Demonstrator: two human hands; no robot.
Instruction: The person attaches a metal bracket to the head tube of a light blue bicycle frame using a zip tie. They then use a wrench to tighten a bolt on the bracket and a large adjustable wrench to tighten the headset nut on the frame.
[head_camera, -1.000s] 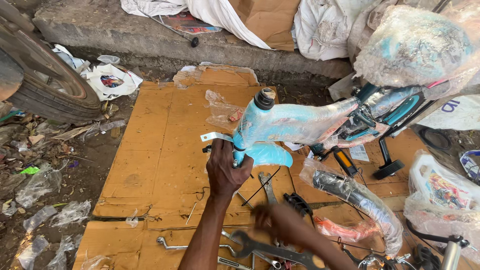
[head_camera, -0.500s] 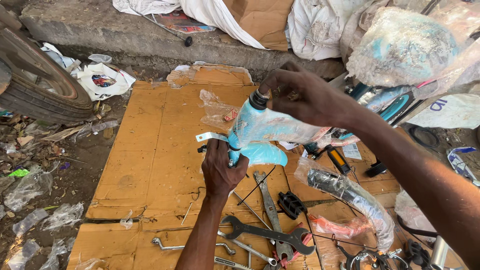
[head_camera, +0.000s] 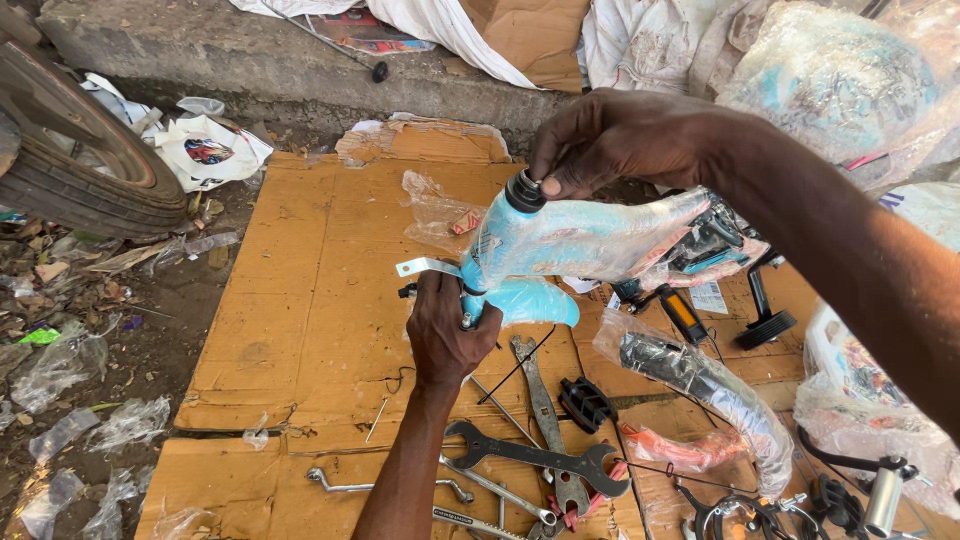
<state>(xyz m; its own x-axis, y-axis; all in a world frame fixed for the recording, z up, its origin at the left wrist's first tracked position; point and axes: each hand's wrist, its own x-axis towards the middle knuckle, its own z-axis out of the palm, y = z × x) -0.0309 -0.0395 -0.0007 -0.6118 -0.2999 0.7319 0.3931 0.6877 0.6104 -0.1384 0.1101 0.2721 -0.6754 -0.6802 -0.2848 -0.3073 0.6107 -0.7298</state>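
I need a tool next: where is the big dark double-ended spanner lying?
In the head view the big dark double-ended spanner lies flat on the brown cardboard sheet, low centre, just right of the left forearm, below the left hand.

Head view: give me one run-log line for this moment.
left hand: grips fork | right hand: fingers on black cap atop blue frame | wrenches on cardboard

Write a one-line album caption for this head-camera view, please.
Left hand steadies a plastic-wrapped light-blue bicycle frame while right hand touches its black top fitting, above a cardboard sheet.
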